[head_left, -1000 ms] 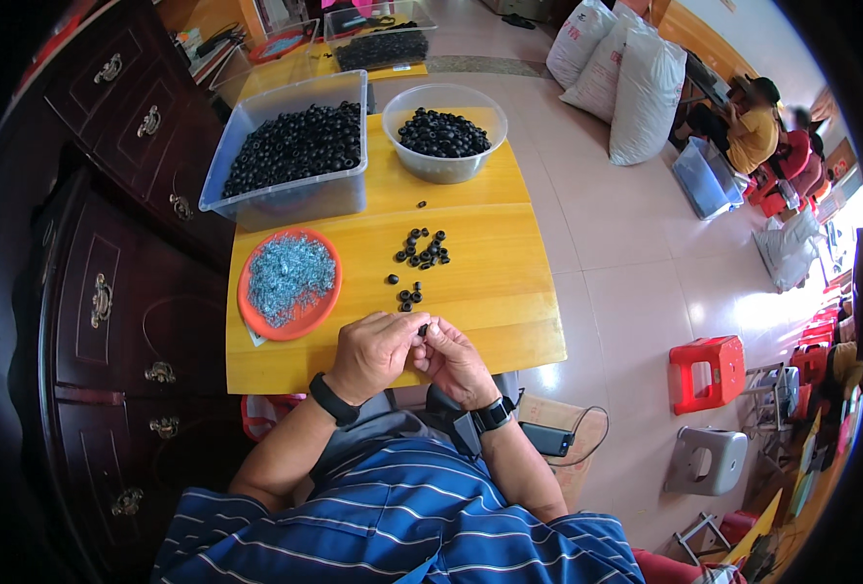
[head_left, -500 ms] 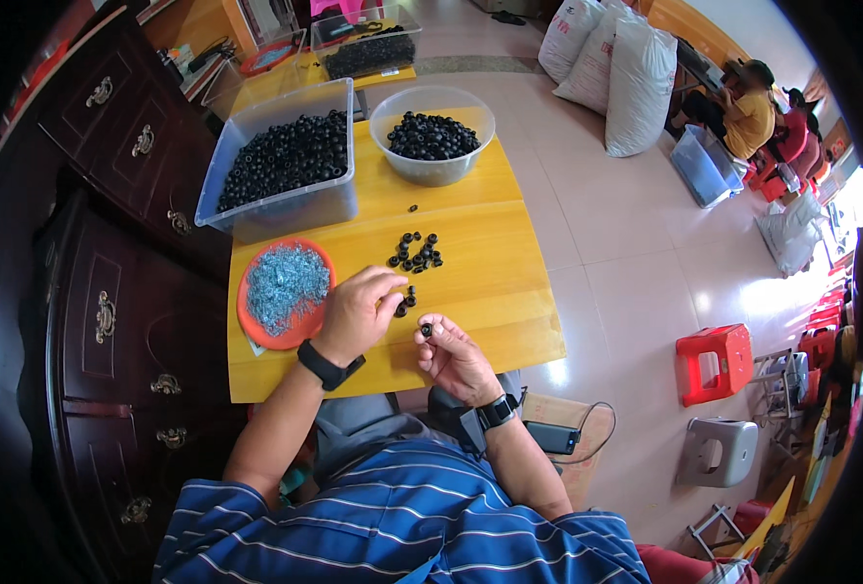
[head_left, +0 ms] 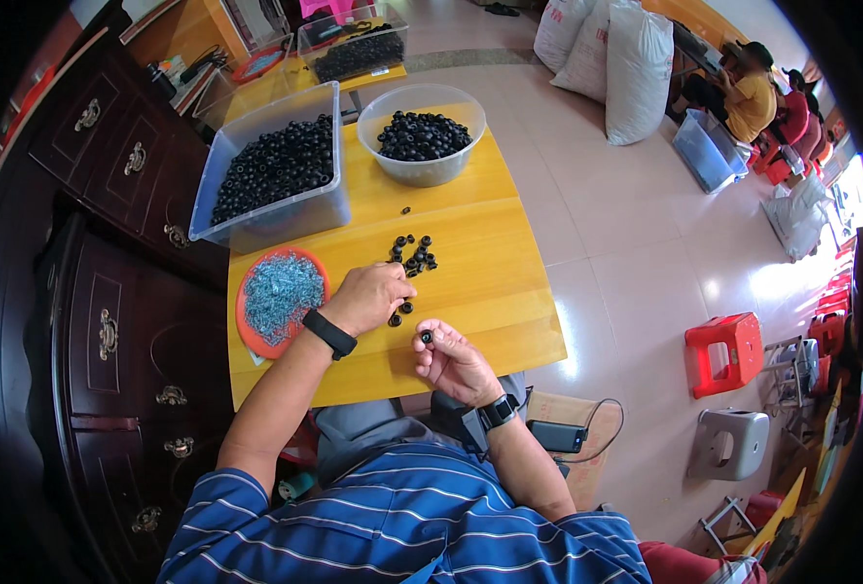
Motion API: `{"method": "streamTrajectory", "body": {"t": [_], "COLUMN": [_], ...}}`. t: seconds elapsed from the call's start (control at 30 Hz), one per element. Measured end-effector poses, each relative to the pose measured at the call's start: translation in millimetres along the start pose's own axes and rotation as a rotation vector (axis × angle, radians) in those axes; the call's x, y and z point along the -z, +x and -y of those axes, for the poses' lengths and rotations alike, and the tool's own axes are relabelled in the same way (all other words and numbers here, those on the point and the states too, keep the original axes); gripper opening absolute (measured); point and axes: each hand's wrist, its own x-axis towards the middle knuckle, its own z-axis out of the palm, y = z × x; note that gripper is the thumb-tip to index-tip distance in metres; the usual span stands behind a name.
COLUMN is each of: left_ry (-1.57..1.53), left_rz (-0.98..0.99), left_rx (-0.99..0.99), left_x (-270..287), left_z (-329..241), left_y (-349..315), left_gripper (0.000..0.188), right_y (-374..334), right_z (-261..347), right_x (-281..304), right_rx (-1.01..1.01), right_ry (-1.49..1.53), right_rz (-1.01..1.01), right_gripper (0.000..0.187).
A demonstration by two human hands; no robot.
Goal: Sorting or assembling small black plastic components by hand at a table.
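My right hand point(head_left: 456, 368) is closed near the table's front edge, pinching a small round black plastic piece point(head_left: 427, 337) with a hole in it between thumb and fingertips. Fingers bent and drawn together, my left hand point(head_left: 368, 298) reaches down at the near side of a loose cluster of black pieces point(head_left: 418, 255). Its fingertips cover part of that spot, so I cannot make out what they pinch. Just below them lie a few more black pieces point(head_left: 400, 313). To the left, a round orange tray point(head_left: 245, 321) holds a heap of small silvery-blue metal parts point(head_left: 284, 292).
At the back of the yellow table point(head_left: 495, 292) stand a large clear bin point(head_left: 286, 209) and a clear round bowl point(head_left: 424, 173), both holding black pieces. A dark wooden cabinet point(head_left: 149, 321) borders the left side. Stools point(head_left: 728, 355), white sacks point(head_left: 638, 83) and seated people are to the right.
My left hand has moved slightly forward, its fingertips now at the near edge of the cluster. My right hand still holds its black piece in nearly the same place.
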Motion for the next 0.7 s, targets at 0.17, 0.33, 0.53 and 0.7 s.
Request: {"method": "streamTrajectory", "body": {"t": [0.17,0.33,0.53,0.7], "left_ry": [0.022,-0.101,-0.453,-0.607], "left_rz": [-0.026,-0.215,-0.289,-0.329], "left_rx": [0.010,0.016,0.120,0.178], "left_x": [-3.0,8.1,42.2,26.2], "left_z": [-1.1,-10.1,-53.6,-68.3], "left_y": [1.1,-5.9,-41.5,-71.2], "left_gripper": [0.009,0.007,0.011,0.009], "right_y": [0.2,0.5,-1.5,-3.7], "right_z": [-1.2,-2.6,-4.1,-8.3], "right_x": [1.0,-0.5,-0.1,-8.2], "right_rx": [-0.011,-0.005,0.008,0.006], "right_ry": [0.019,0.003,-0.033,-0.093], "right_rz": [0.021,0.015,-0.018,-0.053], "right_gripper": [0.022,0.022,0.022,0.022]}}
